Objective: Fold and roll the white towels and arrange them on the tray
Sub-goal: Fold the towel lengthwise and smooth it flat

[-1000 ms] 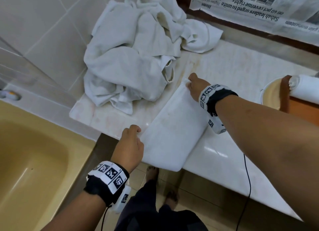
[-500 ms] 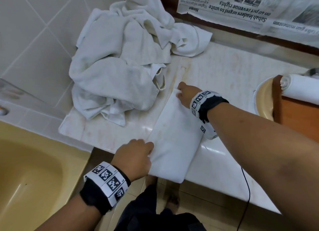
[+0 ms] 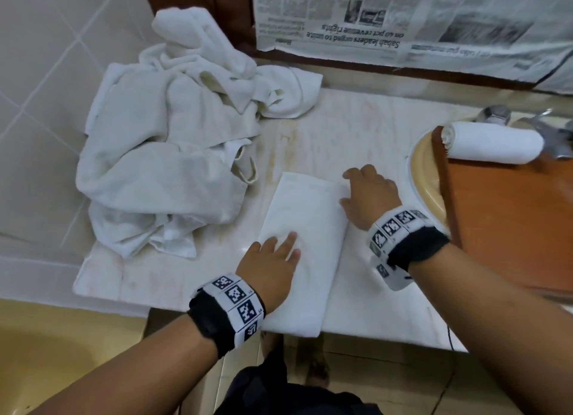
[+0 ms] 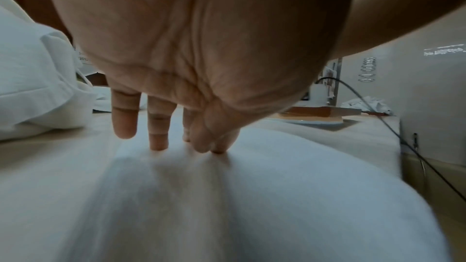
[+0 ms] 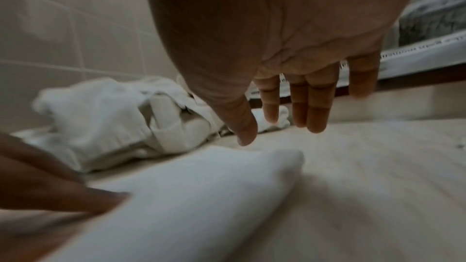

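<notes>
We see the folded towel (image 3: 305, 247) lying lengthwise away from us; our left hand (image 3: 269, 267) presses flat on its near half; our right hand (image 3: 370, 194), fingers spread, sits at its far right edge, so we would judge rolling starts nearest the left.

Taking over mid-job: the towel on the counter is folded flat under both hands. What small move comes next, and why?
Probably start rolling the folded towel from its near end. It lies as a flat strip on the counter, the left hand pressing that end with straight fingers and the right hand at its far right corner. One rolled towel already sits on the tray.
</notes>
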The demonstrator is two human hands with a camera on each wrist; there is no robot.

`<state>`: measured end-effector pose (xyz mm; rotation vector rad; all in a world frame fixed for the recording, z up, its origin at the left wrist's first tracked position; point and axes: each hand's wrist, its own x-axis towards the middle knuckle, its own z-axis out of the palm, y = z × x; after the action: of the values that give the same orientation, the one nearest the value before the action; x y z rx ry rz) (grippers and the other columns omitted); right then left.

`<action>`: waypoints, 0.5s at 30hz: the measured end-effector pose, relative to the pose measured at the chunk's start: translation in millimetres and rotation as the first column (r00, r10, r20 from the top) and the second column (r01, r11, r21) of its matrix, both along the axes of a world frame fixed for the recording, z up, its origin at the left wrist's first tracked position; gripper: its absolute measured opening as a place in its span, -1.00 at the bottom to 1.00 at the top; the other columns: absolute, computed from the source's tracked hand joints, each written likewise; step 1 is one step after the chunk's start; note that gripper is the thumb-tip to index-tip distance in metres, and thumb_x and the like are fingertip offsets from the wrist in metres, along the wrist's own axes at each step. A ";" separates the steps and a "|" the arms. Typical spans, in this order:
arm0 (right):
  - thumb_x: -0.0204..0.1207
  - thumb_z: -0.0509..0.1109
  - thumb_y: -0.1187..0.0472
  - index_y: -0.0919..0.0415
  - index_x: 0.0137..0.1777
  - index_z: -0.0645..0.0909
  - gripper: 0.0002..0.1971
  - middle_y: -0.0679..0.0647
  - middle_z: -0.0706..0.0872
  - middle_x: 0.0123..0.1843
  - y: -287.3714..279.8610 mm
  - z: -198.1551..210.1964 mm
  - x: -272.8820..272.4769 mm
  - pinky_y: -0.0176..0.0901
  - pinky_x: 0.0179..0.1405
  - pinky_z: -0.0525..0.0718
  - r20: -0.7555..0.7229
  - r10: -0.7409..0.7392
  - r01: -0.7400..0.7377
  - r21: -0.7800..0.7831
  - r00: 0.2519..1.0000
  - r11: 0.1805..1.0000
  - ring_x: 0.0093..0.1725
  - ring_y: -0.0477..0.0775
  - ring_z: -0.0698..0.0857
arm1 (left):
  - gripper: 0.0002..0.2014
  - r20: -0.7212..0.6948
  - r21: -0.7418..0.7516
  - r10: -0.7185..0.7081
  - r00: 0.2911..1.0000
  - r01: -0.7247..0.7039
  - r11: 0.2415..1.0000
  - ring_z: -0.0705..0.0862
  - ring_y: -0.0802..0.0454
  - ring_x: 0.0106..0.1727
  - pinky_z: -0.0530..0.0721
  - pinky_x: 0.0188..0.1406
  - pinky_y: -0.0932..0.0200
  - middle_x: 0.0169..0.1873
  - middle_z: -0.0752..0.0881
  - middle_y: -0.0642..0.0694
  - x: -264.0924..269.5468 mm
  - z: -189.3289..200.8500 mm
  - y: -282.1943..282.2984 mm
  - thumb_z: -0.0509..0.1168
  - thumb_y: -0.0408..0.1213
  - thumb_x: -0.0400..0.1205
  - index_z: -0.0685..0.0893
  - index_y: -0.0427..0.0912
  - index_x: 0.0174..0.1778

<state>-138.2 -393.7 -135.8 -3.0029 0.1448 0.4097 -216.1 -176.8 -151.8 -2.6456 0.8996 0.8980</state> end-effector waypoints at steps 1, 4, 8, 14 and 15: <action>0.63 0.35 0.01 0.08 0.51 0.43 -0.53 0.15 0.48 0.40 0.8 8.6 -12.8 0.08 0.30 0.48 -0.003 0.008 -0.008 0.041 1.000 0.999 0.28 0.24 0.60 | -0.40 -0.011 0.025 -0.017 1.000 0.017 1.000 0.00 -0.24 0.70 0.15 0.60 -0.19 0.72 -0.29 -0.12 9.6 1.8 -5.8 -0.07 -0.31 0.77 -0.07 -0.09 0.75; 0.66 0.29 -0.02 0.03 0.42 0.51 -0.64 0.09 0.52 0.37 13.4 27.8 -54.5 0.02 0.23 0.50 -0.097 0.073 -0.062 0.120 0.993 0.991 0.26 0.21 0.61 | -0.37 -0.010 0.085 -0.080 0.997 0.080 0.993 0.08 -0.25 0.67 0.19 0.53 -0.21 0.73 -0.24 -0.10 45.6 8.5 -26.4 -0.03 -0.34 0.74 -0.07 -0.06 0.75; 0.72 0.18 0.04 0.10 0.45 0.52 -0.64 0.13 0.51 0.42 39.8 18.4 -100.7 0.02 0.23 0.52 -0.258 0.218 -0.189 0.133 0.941 0.973 0.28 0.21 0.62 | -0.40 -0.017 0.174 -0.122 0.992 0.123 0.977 0.15 -0.24 0.63 0.24 0.48 -0.19 0.73 -0.12 -0.11 102.9 8.2 -57.4 -0.02 -0.21 0.76 -0.06 -0.01 0.73; 0.76 0.13 -0.01 0.17 0.77 -0.18 -0.26 0.10 -0.26 0.79 39.7 -21.8 -84.1 0.15 0.70 0.07 -0.377 0.107 -0.121 -0.014 0.920 0.993 0.75 0.11 0.01 | -0.33 -0.063 -0.026 -0.058 0.996 0.056 0.998 0.21 -0.25 0.64 0.40 0.50 -0.13 0.74 -0.17 -0.02 171.4 9.4 -64.9 0.00 -0.36 0.75 -0.08 0.19 0.73; 0.73 0.19 -0.08 0.14 0.77 -0.20 -0.20 0.09 -0.28 0.78 36.7 -22.9 -70.7 0.17 0.71 0.05 -0.392 0.073 -0.084 -0.010 0.917 0.996 0.75 0.11 -0.02 | -0.33 -0.074 -0.157 0.021 0.997 -0.032 0.987 0.22 -0.21 0.66 0.40 0.53 -0.08 0.74 -0.11 -0.02 174.5 9.8 -60.0 0.03 -0.38 0.74 0.00 0.19 0.72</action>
<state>-208.9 -356.9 -158.7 -2.9178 0.0606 1.0232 -41.6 -236.8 -142.0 -2.7798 0.9938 0.9723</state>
